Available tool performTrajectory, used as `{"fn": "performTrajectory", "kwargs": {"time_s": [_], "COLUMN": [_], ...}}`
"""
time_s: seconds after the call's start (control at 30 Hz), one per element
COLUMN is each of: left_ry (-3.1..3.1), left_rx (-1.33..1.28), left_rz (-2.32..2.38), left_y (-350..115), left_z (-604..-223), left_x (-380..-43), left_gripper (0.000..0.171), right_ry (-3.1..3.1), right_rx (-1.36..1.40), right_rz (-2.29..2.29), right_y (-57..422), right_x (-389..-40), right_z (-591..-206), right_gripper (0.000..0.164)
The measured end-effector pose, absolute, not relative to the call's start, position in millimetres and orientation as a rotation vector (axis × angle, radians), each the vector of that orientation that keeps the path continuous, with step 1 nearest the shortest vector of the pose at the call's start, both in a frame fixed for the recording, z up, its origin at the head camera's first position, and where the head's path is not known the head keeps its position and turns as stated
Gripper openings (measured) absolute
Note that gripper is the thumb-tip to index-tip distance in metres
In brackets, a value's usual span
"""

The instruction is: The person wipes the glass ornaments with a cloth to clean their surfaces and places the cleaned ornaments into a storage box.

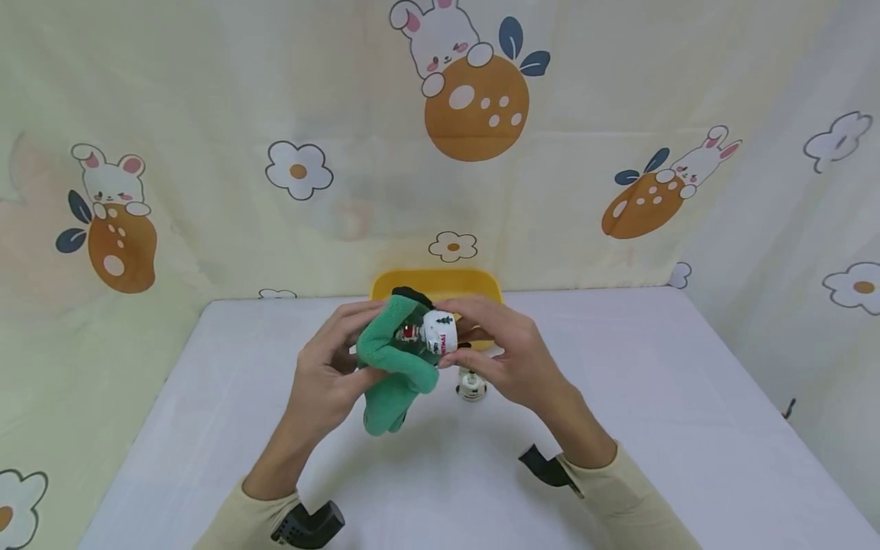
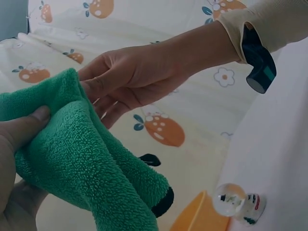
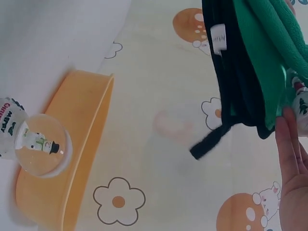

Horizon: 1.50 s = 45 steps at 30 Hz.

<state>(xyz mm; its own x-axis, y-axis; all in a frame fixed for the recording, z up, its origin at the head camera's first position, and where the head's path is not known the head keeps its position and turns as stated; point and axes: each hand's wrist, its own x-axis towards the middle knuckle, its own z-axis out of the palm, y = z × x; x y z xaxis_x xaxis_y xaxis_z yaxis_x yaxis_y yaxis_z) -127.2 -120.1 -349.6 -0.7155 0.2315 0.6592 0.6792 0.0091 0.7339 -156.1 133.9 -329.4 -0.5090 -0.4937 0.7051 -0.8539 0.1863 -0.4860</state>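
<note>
My left hand (image 1: 326, 378) grips a folded green terry cloth (image 1: 392, 363) with black edging, a small white label and a black hanging loop. In my right hand (image 1: 516, 347) a small snow globe (image 1: 441, 332) is pinched by its white printed base. Its clear ball, with a red-and-white figure inside, lies sideways within the folds of the cloth. Both are held up above the table. A second snow globe (image 3: 43, 144) with a snowman inside stands upright on the table, beyond the hands. In the left wrist view the cloth (image 2: 91, 149) hides the held globe.
Behind the hands, at the table's back edge, sits a yellow plastic basin (image 1: 436, 283), partly covered by them in the head view. A white cloth covers the table (image 1: 639, 382). A curtain (image 1: 227, 206) printed with rabbits, oranges and flowers hangs around it.
</note>
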Motion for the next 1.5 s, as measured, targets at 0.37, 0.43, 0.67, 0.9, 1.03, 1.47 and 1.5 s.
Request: {"fn": "performTrajectory", "kwargs": {"time_s": [0.37,0.43,0.67,0.9,1.03,1.47,1.5], "left_ry": [-2.062,-2.061,-2.063,-2.072,-2.071,-2.079,-2.075], "left_rx": [-0.874,-0.876,-0.878,-0.880,-0.886,-0.930,-0.929], "left_rz": [-1.843,-1.849,-1.805,-1.770,-1.772,-1.837,-1.835], "left_y": [-118,-117,-116,-114,-115,-114,-114], "left_z": [-352,-352,-351,-349,-350,-351,-351], "left_x": [-128,-128,-128,-127,-127,-125,-125], "left_gripper": [0.065,0.065,0.062,0.059,0.059,0.050,0.049], "right_ry": [-2.030,-2.031,-2.025,-2.022,-2.007,-1.996,-2.017], "right_rx": [1.415,1.434,1.412,1.377,1.420,1.361,1.341], "right_rz": [1.076,1.058,1.119,1.199,1.251,1.259,1.268], "right_y": [139,140,139,136,137,133,132], "right_x": [-158,-159,-157,-156,-156,-157,-156], "right_z": [-320,-319,-317,-318,-319,-324,-325], "right_gripper": [0.055,0.052,0.051,0.058,0.062,0.041,0.041]}}
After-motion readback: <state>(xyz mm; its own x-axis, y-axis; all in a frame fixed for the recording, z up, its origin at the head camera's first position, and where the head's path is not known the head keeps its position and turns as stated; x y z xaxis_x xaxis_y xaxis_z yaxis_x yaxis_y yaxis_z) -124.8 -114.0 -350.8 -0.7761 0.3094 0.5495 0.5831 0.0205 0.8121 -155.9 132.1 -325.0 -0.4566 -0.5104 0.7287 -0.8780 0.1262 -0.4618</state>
